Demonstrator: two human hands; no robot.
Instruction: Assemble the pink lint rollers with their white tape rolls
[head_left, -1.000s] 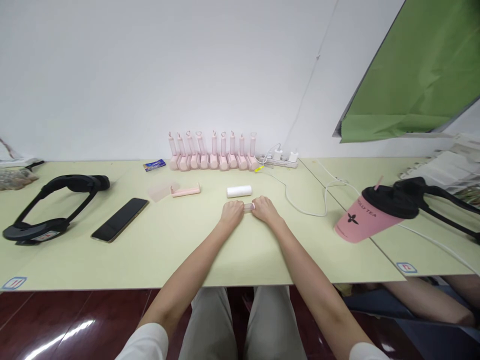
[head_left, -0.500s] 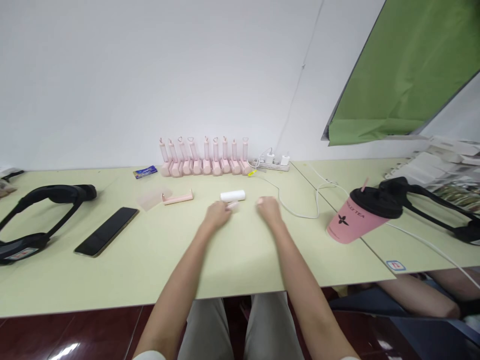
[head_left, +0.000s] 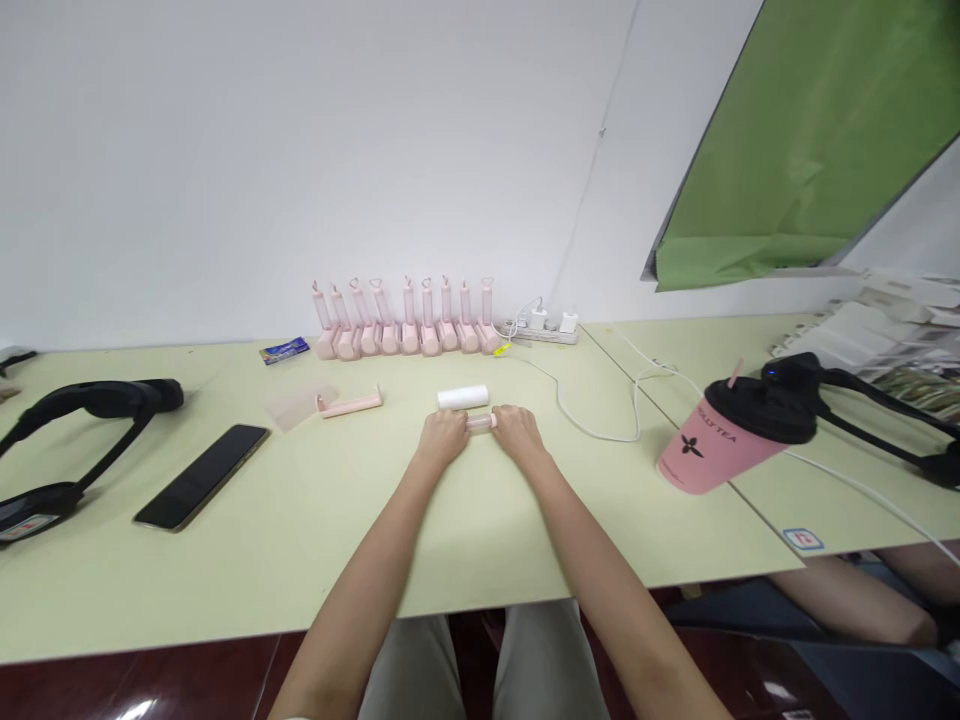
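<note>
My left hand point(head_left: 444, 437) and my right hand point(head_left: 519, 432) meet over the table, each closed on one end of a small clear tube with a pink end point(head_left: 481, 423). The tube lies sideways between them, its ends hidden in my fingers. Just beyond my hands a white roll point(head_left: 463, 397) lies on its side. Off to the left is a pink plastic holder with upturned ends point(head_left: 349, 404), beside a thin translucent pinkish sheet point(head_left: 298, 405).
Along the wall stands a row of several pink rollers with clear upright handles point(head_left: 409, 325). A power strip point(head_left: 536, 332) with a white cable adjoins it. A phone point(head_left: 201, 477), a blue packet point(head_left: 284, 350), black headsets point(head_left: 105, 397) and a tilted pink cup point(head_left: 701, 446) are around. A person's legs show at right.
My right hand has moved left to the tube's other end and closed on it. My left hand still holds the tube. The view has shifted slightly.
</note>
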